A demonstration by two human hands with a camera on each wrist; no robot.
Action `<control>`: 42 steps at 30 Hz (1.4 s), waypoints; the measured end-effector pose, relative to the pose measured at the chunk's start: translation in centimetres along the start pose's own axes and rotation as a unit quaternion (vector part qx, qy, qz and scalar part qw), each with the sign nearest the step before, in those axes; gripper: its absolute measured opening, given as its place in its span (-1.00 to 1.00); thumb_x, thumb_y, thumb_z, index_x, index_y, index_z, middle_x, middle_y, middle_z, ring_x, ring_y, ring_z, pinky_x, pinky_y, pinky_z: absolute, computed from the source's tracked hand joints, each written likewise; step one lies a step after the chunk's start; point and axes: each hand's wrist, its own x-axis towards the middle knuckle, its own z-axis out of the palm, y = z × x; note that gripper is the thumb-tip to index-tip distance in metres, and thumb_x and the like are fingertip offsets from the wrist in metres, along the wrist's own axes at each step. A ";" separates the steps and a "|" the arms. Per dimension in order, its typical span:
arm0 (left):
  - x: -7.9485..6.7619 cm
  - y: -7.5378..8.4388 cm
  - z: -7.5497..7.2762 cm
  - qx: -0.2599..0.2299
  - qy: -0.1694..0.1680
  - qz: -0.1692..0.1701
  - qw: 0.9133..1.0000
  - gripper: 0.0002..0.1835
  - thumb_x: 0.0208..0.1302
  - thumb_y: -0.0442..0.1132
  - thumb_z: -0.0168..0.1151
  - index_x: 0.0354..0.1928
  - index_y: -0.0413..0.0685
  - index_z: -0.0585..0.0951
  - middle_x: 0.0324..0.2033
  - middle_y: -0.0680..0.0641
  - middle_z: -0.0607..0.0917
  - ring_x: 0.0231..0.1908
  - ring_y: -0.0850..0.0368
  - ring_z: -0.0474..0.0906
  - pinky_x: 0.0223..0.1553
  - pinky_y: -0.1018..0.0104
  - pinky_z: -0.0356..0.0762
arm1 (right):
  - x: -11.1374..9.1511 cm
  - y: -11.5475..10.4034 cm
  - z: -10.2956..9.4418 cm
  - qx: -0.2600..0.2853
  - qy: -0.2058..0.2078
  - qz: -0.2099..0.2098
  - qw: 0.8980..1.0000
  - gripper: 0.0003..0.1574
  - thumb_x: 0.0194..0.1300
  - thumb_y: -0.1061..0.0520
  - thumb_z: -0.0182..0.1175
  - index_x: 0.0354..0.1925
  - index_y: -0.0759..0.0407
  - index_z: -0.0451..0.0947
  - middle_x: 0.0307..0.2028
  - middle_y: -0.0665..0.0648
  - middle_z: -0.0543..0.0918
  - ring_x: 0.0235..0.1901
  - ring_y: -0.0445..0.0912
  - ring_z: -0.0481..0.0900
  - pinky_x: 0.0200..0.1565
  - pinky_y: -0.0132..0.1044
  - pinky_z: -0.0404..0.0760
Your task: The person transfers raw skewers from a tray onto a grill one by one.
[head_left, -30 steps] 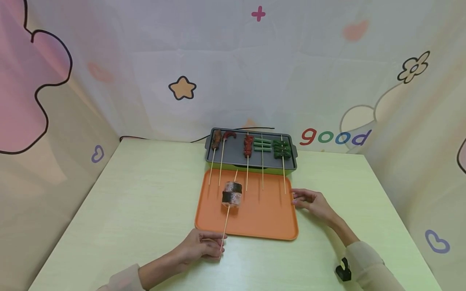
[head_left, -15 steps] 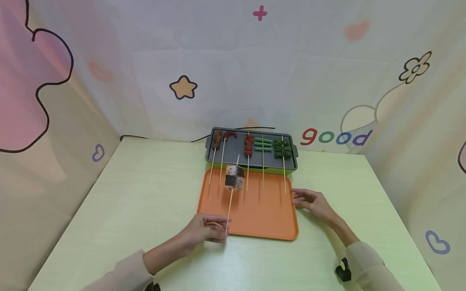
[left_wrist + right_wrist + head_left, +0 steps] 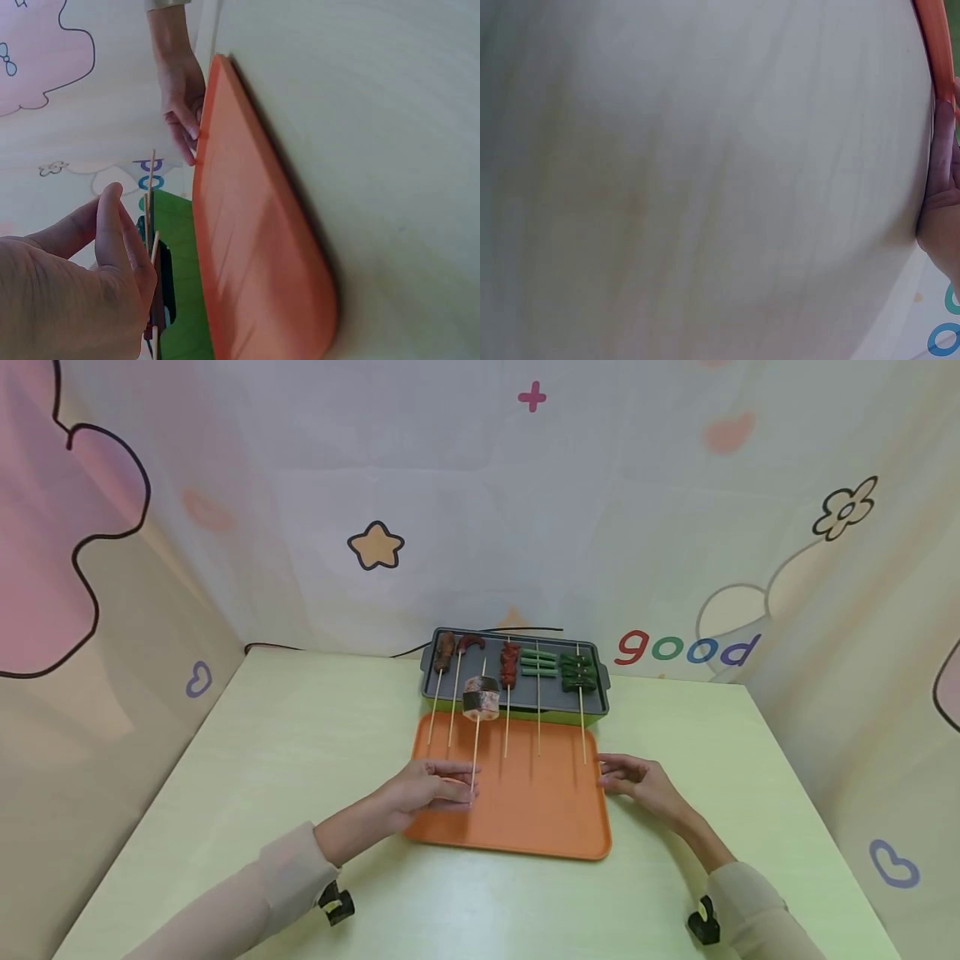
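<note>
In the head view, my left hand (image 3: 431,793) pinches the lower end of a wooden skewer bearing a seaweed-banded, pale roll (image 3: 481,699). That food is held over the near edge of the grill (image 3: 560,698), between a red curled skewer (image 3: 470,644) and a red meat skewer (image 3: 509,665). An orange tray (image 3: 540,814) lies flat in front of the grill. At its right rim, my right hand (image 3: 637,783) grips the edge between thumb and fingers. The left wrist view shows the left hand (image 3: 82,277) near the tray, with the roll out of sight.
A brown meat skewer (image 3: 445,652) lies at the grill's left end. Green bean pieces (image 3: 538,664) and a green leafy skewer (image 3: 578,672) lie on its right half. Their sticks stick out over the tray. A printed curtain (image 3: 480,485) stands behind the table.
My left hand has moved forward, away from me, carrying the roll skewer from over the tray to the grill's near edge. My right hand has stayed at the tray's rim.
</note>
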 end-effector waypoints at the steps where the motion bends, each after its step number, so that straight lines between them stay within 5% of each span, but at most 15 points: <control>1: 0.3 0.3 0.0 0.001 0.003 -0.002 1.000 -0.47 0.30 -0.53 0.27 0.33 -0.38 0.51 -0.09 -0.15 0.74 -0.12 0.10 0.77 0.03 0.20 0.73 | 0.0 0.0 0.0 0.000 0.001 0.000 1.000 -0.38 0.36 0.27 0.31 0.31 0.50 0.45 0.02 0.49 0.68 -0.18 -0.37 0.71 -0.09 -0.55 0.63; 14: 3.5 3.8 -0.5 -0.012 0.012 -0.028 0.999 -0.45 0.32 -0.57 0.22 0.36 -0.39 0.47 -0.16 -0.09 0.76 -0.05 0.04 0.75 0.12 0.12 0.67 | 0.2 -0.4 -0.2 -0.005 0.002 -0.004 1.000 -0.40 0.37 0.29 0.29 0.31 0.49 0.45 0.03 0.53 0.66 -0.19 -0.37 0.70 -0.14 -0.55 0.61; 24: 5.1 5.3 -0.9 -0.015 0.022 -0.039 0.999 -0.46 0.31 -0.62 0.18 0.35 -0.42 0.46 -0.38 0.01 0.76 -0.32 0.18 0.74 0.26 0.01 0.50 | -0.1 -0.2 -0.1 0.000 0.003 0.008 1.000 -0.38 0.37 0.28 0.30 0.31 0.51 0.44 0.01 0.51 0.69 -0.19 -0.37 0.71 -0.10 -0.56 0.62; 33: 5.8 5.6 -1.3 -0.001 0.029 -0.048 0.998 -0.44 0.32 -0.62 0.17 0.37 -0.42 0.44 -0.36 -0.01 0.76 -0.08 0.05 0.75 0.18 0.08 0.58 | 0.0 0.0 0.1 0.001 0.007 -0.001 1.000 -0.40 0.36 0.29 0.31 0.29 0.50 0.46 0.03 0.54 0.66 -0.20 -0.37 0.71 -0.11 -0.56 0.62; 42: 5.9 5.1 -1.1 0.085 0.060 0.013 0.995 -0.44 0.25 -0.66 0.20 0.32 -0.51 0.45 -0.36 -0.06 0.66 -0.27 0.10 0.76 0.00 0.13 0.73 | 0.0 -0.3 0.2 0.004 0.010 0.003 1.000 -0.40 0.35 0.29 0.31 0.29 0.50 0.46 0.02 0.48 0.69 -0.20 -0.37 0.71 -0.13 -0.54 0.63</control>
